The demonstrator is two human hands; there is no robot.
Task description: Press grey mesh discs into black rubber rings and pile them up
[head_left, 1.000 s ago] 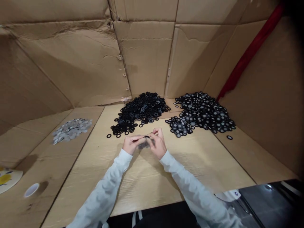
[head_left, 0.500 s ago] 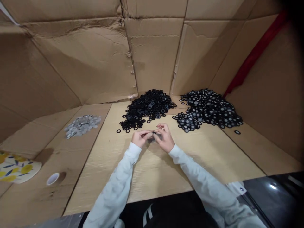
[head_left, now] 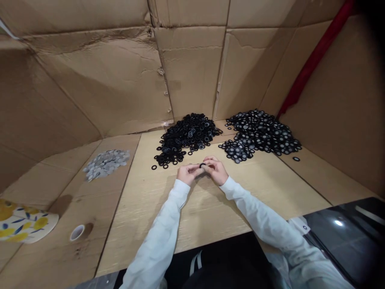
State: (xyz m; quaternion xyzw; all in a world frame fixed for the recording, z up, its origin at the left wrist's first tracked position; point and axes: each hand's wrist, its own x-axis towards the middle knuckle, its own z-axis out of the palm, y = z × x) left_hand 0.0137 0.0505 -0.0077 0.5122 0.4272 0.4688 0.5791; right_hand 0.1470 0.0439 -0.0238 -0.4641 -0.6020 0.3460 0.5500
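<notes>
Between my fingertips is a small black ring point(head_left: 202, 165), held by both hands over the wooden board point(head_left: 156, 200). My left hand point(head_left: 189, 173) pinches its left side, and my right hand point(head_left: 215, 170) grips it from the right. Whether a disc sits inside the ring is too small to tell. Just beyond my hands rises a pile of black rings point(head_left: 189, 134). To the right of it lies a heap of black rings with grey-white centres point(head_left: 264, 134). Thin silvery discs point(head_left: 105, 163) are piled on the left.
Cardboard walls point(head_left: 126, 80) enclose the work surface at the back and sides. On the left stand a lemon-patterned container point(head_left: 27, 222) and a small white round cup or roll point(head_left: 77, 233). A red strip point(head_left: 315, 60) runs down the right wall.
My hands, still together, appear slightly farther right in view, and the black ring now shows more clearly between the fingertips. The camera view has shifted a little.
</notes>
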